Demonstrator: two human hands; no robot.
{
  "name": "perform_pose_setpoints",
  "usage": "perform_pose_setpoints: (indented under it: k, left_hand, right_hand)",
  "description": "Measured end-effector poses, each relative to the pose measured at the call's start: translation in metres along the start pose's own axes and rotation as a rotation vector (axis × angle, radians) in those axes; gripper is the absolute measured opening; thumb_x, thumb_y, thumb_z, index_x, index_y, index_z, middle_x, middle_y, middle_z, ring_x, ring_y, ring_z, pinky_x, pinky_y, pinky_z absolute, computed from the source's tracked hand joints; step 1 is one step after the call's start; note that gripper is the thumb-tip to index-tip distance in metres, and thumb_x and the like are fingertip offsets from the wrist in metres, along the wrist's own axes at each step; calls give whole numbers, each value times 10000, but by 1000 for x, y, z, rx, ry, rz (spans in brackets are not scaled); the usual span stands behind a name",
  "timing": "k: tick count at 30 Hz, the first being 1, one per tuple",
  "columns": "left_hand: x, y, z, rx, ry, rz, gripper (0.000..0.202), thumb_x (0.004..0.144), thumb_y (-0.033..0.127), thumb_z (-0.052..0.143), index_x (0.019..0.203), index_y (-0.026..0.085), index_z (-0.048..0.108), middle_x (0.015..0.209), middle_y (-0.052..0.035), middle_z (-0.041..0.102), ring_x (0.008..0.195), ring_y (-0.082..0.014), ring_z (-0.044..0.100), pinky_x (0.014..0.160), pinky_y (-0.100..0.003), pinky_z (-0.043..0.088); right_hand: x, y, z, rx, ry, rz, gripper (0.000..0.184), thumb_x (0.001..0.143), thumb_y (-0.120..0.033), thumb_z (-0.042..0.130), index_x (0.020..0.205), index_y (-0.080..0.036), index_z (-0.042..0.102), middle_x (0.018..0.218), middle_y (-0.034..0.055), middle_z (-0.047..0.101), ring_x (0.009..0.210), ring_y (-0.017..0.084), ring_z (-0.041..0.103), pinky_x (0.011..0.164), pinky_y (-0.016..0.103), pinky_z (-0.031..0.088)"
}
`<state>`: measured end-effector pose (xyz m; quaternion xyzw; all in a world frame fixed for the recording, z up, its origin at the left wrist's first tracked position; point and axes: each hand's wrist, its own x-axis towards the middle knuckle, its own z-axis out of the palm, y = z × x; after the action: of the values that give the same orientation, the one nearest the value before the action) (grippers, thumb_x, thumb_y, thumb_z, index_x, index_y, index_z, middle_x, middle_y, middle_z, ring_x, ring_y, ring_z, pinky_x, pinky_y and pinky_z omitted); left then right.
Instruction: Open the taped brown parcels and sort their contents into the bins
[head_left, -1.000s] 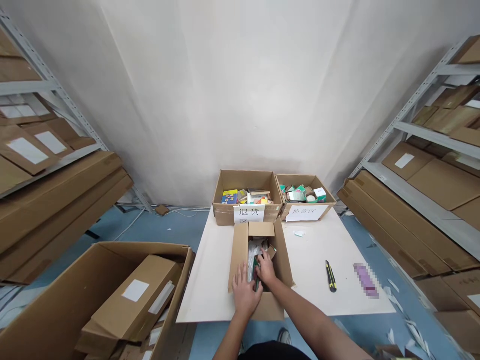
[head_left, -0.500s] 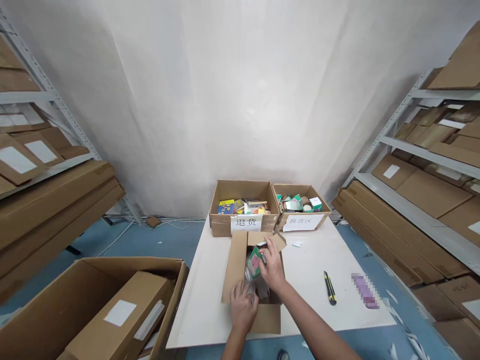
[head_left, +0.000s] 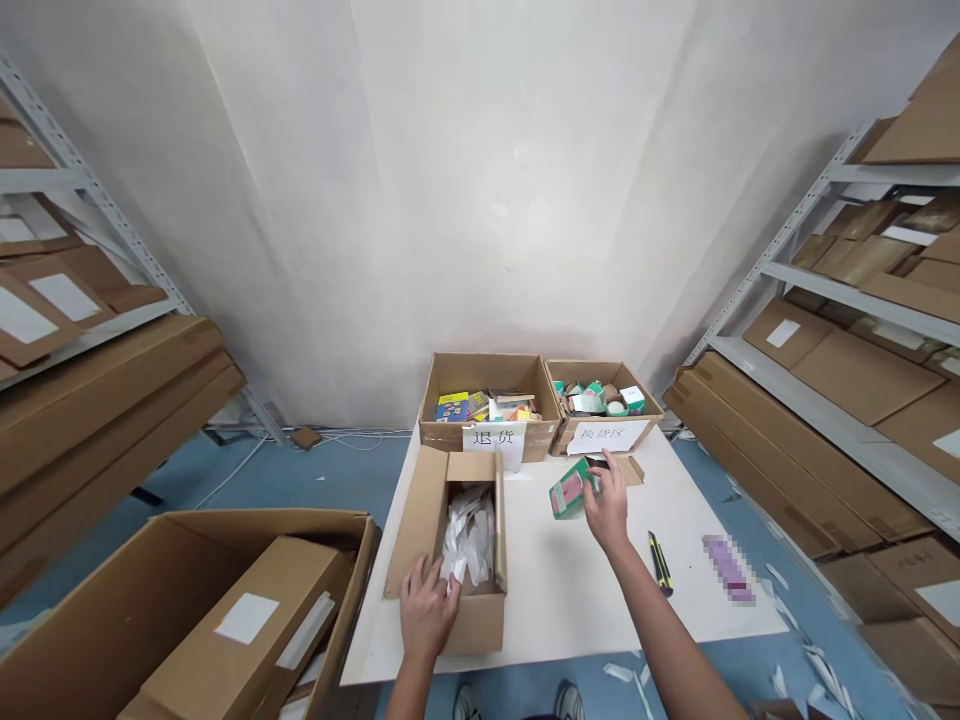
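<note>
Steel racks stacked with flat cartons fill the left edge [head_left: 90,380] and right edge [head_left: 847,400] of the frame, and a big open carton [head_left: 262,517] sits on the floor at the lower left. In the middle stands a white table [head_left: 555,610], with two labelled boxes [head_left: 450,436] side by side at its far end.

Lower centre, an open carton [head_left: 480,625] with white packing plastic [head_left: 469,535] inside sits close to the table's near edge. The left hand [head_left: 427,605] has its fingers draped over that carton's near rim, holding it.

Right of centre, the right hand [head_left: 607,505] pinches a small green box [head_left: 568,490] at its fingertips, held above the bare tabletop just short of the labelled boxes.

A utility knife [head_left: 660,563] lies just beside that forearm. To me the light pinch looks the weak point: the small green box could slip and drop. A careless sweep of the arm might also knock the knife, and a tug on the rim could pull the open carton off the edge.
</note>
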<state>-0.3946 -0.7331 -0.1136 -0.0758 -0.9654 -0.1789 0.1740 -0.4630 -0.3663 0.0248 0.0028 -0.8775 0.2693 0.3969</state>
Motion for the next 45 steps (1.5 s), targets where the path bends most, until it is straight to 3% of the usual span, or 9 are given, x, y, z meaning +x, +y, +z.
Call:
perform_pose_setpoints:
  k: [12,18,22,24,29,33,36,39,45]
  left_hand:
    - [12,-23,-28,23,-2,-60,305,906,296,606,627,264,725,1217,-43,774,1383,-364,539,1131,-532,472]
    - [30,-9,-53,-73,212,36,266,923,265,619,669,231,691,1178,-119,758,1331,-356,567,1052,-526,528]
    - [61,45,-73,-230,352,51,187,926,235,640,747,233,695,1209,-123,743,1271,-317,599,1058,-506,512]
    - [74,79,-73,-334,281,97,166,935,231,632,787,239,706,1176,-105,750,1171,-277,649,1027,-460,524]
    - [91,153,-38,-455,-196,195,162,962,270,593,901,256,743,1121,-72,759,1075,-239,686,976,-379,523]
    - [98,193,19,-382,-606,132,396,903,212,631,1293,261,683,1330,-96,690,1180,-264,664,988,-359,510]
    - [103,209,65,-342,-711,-14,667,882,212,643,1532,220,495,1620,-160,447,1382,-309,545,1091,-384,460]
    - [110,211,100,-385,-754,-99,687,887,203,617,1558,203,466,1642,-148,425,1437,-287,501,1175,-383,401]
    - [117,187,127,-489,-780,-75,556,897,111,512,1431,231,615,1649,-91,438,1466,-250,490,1221,-393,384]
  right_hand:
    - [-198,79,99,29,-476,213,547,844,-150,437,1329,-298,641,1578,97,519,1557,292,348,1161,551,445]
    - [-166,92,99,117,-554,209,159,857,-290,599,962,-218,695,1464,165,620,1519,341,403,1148,531,438]
    - [-136,90,95,224,-681,355,38,774,-233,639,811,-234,633,1154,103,752,1307,302,620,1061,444,500]
    - [-130,89,93,289,-684,398,168,719,-187,632,877,-238,652,1095,71,751,1264,299,642,1042,429,503]
    - [-140,93,89,420,-525,437,417,696,-182,573,1095,-232,680,1300,103,687,1341,299,575,1112,471,454]
    - [-154,99,88,410,-385,538,442,713,-227,573,1147,-224,660,1330,121,662,1327,287,571,1134,470,441]
    - [-158,103,88,441,-402,642,418,782,-259,529,1182,-209,635,1212,112,703,1132,263,669,1033,443,519]
    - [-155,106,87,463,-458,657,368,879,-248,446,1185,-210,648,1159,98,718,1087,239,689,1000,415,537]
    - [-149,107,83,287,-628,570,329,850,-149,532,1088,-219,748,1407,126,623,1396,262,538,1129,415,454]
